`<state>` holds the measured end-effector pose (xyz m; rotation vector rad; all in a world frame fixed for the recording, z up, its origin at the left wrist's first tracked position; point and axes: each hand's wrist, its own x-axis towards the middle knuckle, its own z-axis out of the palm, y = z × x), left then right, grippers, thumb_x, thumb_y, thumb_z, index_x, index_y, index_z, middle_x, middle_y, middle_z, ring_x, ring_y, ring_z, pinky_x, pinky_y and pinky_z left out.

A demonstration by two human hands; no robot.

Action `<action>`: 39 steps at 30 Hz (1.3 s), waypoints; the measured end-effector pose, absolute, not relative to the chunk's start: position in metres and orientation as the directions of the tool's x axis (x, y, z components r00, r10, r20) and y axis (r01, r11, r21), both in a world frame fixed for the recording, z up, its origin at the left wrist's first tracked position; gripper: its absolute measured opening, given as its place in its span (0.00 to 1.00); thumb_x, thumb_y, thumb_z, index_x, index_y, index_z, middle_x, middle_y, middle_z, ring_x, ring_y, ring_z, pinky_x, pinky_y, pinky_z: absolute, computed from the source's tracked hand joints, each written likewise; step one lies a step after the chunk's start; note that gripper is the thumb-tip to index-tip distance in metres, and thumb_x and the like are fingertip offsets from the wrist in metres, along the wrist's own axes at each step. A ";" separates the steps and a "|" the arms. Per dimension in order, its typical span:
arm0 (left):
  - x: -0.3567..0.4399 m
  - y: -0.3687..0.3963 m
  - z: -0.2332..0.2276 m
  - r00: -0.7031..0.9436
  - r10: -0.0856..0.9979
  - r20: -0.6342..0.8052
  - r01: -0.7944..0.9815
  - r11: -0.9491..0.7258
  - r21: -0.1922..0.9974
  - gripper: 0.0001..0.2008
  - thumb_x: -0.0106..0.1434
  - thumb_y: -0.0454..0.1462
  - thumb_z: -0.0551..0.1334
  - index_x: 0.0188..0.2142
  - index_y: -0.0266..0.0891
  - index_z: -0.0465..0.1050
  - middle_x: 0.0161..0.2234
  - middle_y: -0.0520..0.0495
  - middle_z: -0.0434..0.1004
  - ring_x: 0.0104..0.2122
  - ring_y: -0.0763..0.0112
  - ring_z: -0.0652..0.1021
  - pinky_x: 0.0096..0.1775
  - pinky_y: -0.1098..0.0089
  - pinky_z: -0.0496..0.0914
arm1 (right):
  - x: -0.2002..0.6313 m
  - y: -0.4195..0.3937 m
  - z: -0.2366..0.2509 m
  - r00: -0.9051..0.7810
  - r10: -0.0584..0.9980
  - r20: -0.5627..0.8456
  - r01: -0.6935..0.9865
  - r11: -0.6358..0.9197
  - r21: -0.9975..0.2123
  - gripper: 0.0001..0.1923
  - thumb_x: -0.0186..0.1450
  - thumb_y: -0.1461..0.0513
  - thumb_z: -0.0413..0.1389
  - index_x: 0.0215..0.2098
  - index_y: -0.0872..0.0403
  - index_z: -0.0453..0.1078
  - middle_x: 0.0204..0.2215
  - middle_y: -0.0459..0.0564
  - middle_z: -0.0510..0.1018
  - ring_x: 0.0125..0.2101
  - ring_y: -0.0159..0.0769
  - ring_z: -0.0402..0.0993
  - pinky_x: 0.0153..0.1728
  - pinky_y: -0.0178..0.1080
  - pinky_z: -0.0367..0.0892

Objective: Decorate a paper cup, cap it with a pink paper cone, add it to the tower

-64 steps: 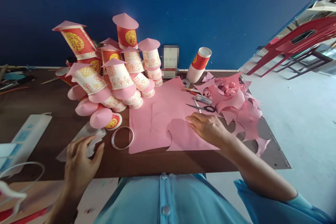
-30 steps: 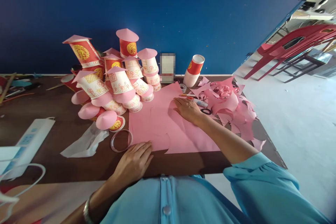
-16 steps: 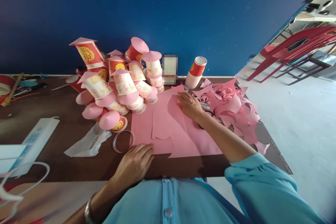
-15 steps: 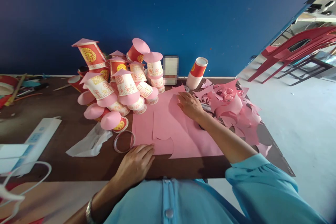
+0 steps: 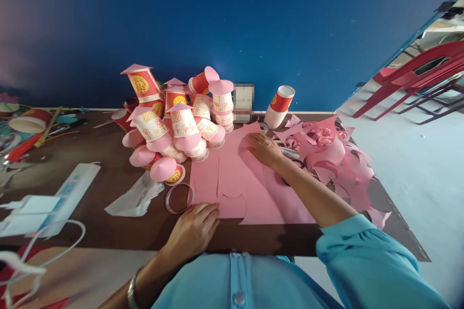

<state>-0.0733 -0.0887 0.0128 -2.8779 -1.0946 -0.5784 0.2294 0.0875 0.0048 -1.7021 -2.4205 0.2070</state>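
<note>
While both palms lie flat and spread, gripping nothing, the pink paper sheet [image 5: 250,188] rests on the brown table [image 5: 90,193] just in front of the person. At the sheet's 7 o'clock corner the left hand [image 5: 194,229] presses its near edge with fingers extended; at 12 o'clock the right hand [image 5: 264,149] presses the far part. A clear tape ring [image 5: 178,198] lies just beside the sheet at 9 o'clock, a heap of cone-capped paper cups [image 5: 174,125] at 10 o'clock, and pink paper scraps [image 5: 333,154] at 2 o'clock. Beyond the ring, at 9 o'clock, lie a white crumpled paper [image 5: 134,199] and a power strip [image 5: 68,190].
</note>
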 end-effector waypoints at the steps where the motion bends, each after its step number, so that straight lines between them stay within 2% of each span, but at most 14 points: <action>1: -0.073 -0.089 0.013 0.688 0.639 0.344 0.642 -0.757 0.120 0.11 0.74 0.32 0.55 0.46 0.34 0.78 0.45 0.43 0.87 0.42 0.62 0.84 0.41 0.62 0.78 | 0.229 0.086 0.006 -0.331 0.942 0.063 0.917 0.336 -0.216 0.21 0.73 0.63 0.56 0.63 0.51 0.69 0.65 0.56 0.74 0.65 0.46 0.69 0.63 0.49 0.68; 11: -0.072 -0.086 0.019 0.678 0.645 0.352 0.647 -0.751 0.132 0.11 0.73 0.32 0.55 0.44 0.36 0.77 0.43 0.44 0.87 0.39 0.62 0.84 0.39 0.63 0.80 | 0.224 0.081 0.024 -0.326 0.936 0.134 0.911 0.349 -0.221 0.18 0.73 0.65 0.54 0.59 0.52 0.74 0.59 0.57 0.79 0.60 0.47 0.74 0.56 0.48 0.74; 17: -0.073 -0.085 0.018 0.666 0.657 0.353 0.654 -0.742 0.148 0.08 0.72 0.32 0.57 0.42 0.37 0.76 0.41 0.44 0.87 0.38 0.62 0.84 0.38 0.64 0.80 | 0.221 0.070 0.038 -0.338 0.926 0.169 0.903 0.370 -0.219 0.15 0.75 0.61 0.52 0.57 0.52 0.75 0.56 0.56 0.81 0.57 0.46 0.77 0.49 0.45 0.77; 22: -0.072 -0.084 0.024 0.650 0.659 0.378 0.647 -0.741 0.181 0.10 0.73 0.31 0.56 0.41 0.38 0.76 0.40 0.46 0.86 0.35 0.63 0.84 0.36 0.64 0.80 | 0.227 0.054 0.046 -0.360 0.911 0.201 0.898 0.397 -0.190 0.15 0.74 0.62 0.53 0.55 0.52 0.76 0.54 0.53 0.82 0.51 0.44 0.81 0.43 0.41 0.77; 29: -0.069 -0.079 0.033 0.613 0.662 0.431 0.643 -0.735 0.215 0.10 0.73 0.30 0.56 0.46 0.38 0.77 0.43 0.45 0.86 0.38 0.67 0.85 0.38 0.68 0.80 | 0.261 0.036 0.042 -0.267 0.932 0.244 0.935 0.312 -0.171 0.15 0.73 0.61 0.55 0.55 0.49 0.78 0.54 0.51 0.83 0.48 0.43 0.83 0.38 0.40 0.77; 33: -0.068 -0.079 0.037 0.605 0.660 0.446 0.629 -0.739 0.240 0.10 0.72 0.29 0.57 0.48 0.38 0.76 0.42 0.45 0.85 0.38 0.69 0.85 0.37 0.70 0.79 | 0.274 0.038 0.046 -0.210 0.933 0.291 0.926 0.285 -0.247 0.15 0.72 0.62 0.55 0.54 0.46 0.79 0.51 0.48 0.85 0.46 0.43 0.84 0.39 0.41 0.78; 37: -0.067 -0.080 0.042 0.591 0.644 0.486 0.607 -0.751 0.259 0.10 0.72 0.29 0.57 0.48 0.38 0.75 0.41 0.46 0.84 0.38 0.70 0.85 0.38 0.72 0.78 | 0.269 0.053 0.068 -0.132 0.933 0.334 0.864 0.273 -0.422 0.13 0.70 0.61 0.59 0.52 0.50 0.78 0.45 0.51 0.86 0.37 0.42 0.85 0.36 0.42 0.79; 39: -0.067 -0.081 0.044 0.577 0.633 0.515 0.597 -0.758 0.262 0.10 0.72 0.28 0.58 0.49 0.37 0.75 0.41 0.45 0.84 0.38 0.70 0.85 0.39 0.72 0.78 | 0.263 0.062 0.083 -0.134 0.922 0.364 0.813 0.312 -0.491 0.13 0.69 0.61 0.59 0.52 0.50 0.77 0.45 0.51 0.86 0.36 0.41 0.85 0.38 0.42 0.80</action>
